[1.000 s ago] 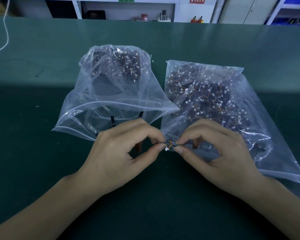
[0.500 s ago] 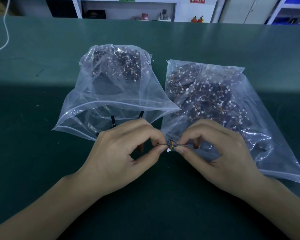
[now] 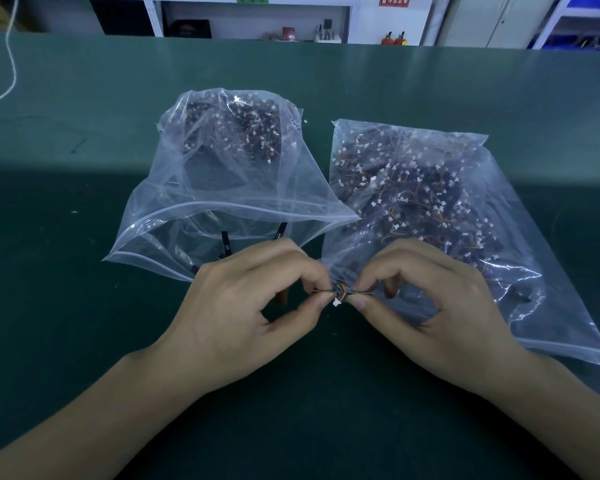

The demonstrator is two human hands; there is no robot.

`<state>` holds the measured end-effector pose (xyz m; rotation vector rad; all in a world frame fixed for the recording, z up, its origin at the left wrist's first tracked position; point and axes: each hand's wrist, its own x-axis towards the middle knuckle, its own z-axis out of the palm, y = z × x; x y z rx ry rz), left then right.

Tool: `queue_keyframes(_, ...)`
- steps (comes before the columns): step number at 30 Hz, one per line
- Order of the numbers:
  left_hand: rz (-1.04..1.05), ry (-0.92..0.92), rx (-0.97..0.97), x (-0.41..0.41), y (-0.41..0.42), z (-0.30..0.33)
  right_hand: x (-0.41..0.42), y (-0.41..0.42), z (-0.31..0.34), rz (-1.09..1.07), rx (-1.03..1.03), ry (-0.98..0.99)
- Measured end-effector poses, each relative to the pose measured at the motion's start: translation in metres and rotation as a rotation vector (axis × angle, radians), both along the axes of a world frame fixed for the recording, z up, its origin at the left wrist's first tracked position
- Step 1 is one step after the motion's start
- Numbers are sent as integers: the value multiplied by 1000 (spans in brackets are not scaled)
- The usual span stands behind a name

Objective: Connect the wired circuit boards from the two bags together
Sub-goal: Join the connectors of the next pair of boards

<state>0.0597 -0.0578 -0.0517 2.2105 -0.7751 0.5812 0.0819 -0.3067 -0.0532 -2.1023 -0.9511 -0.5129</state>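
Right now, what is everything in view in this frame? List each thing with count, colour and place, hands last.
left bag: one, clear plastic, mouth open toward the person, left of centre on the table; dark wired boards piled at its far end.
right bag: one, clear plastic, lying flat beside the left bag; full of dark wired boards with white connectors.
wired boards: small dark pieces with coloured wires and a white connector, held between both hands; exact count unclear.
table: one, dark green.
white cord: one, far left.
shelving: white, behind the table.
left hand: pinches the boards' left end.
right hand: pinches their right end.
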Motion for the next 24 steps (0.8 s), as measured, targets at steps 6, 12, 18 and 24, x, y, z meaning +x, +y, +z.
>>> queue_keyframes(6,46,-52,-87,3,1,2,2,-7,5,-11,-100,-13)
queue_keyframes(12,32,-73,-64,2,1,2,6,-11,0,-76,-80,-57)
queue_keyframes(18,107,-219,59,5,-2,-2,6,-10,-2,-52,-20,-75)
queue_keyframes(24,199,-370,321,7,-13,2,6,-8,-3,-18,-11,-66)
